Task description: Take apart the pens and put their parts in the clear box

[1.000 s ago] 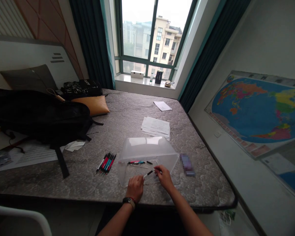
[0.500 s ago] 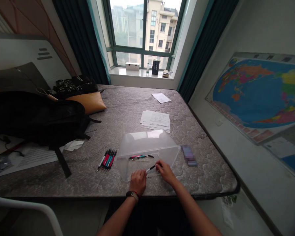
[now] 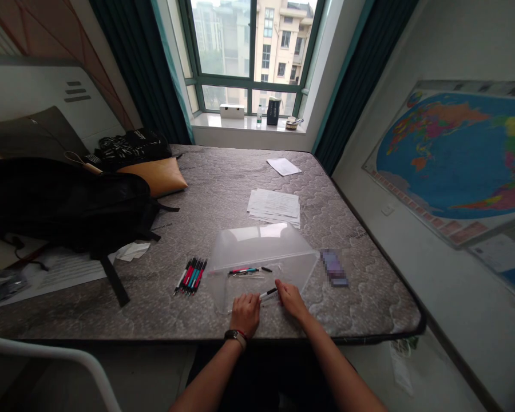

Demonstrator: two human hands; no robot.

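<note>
Both hands hold a small black-and-white pen (image 3: 268,293) over a clear plastic sheet (image 3: 261,257) on the grey quilted mattress (image 3: 223,206). My left hand (image 3: 245,313), with a watch on its wrist, pinches the pen's near end. At the far end, my right hand (image 3: 290,297) has its fingers closed on the pen. Farther back on the sheet lie a pink-and-teal pen (image 3: 244,270), thin pen parts (image 3: 246,276) and a small black cap (image 3: 266,269). A row of several pens (image 3: 191,276) lies left of the sheet.
A black backpack (image 3: 64,206) and papers (image 3: 55,269) fill the left side, with a tan cushion (image 3: 154,176) behind. A paper stack (image 3: 274,206), a single sheet (image 3: 284,166) and a blurred purple object (image 3: 335,267) lie further off. A world map (image 3: 459,154) hangs on the right wall.
My hands have drawn closer together on the pen, and the pen has tilted lower toward the sheet. The camera has shifted slightly; nothing else on the mattress moved.
</note>
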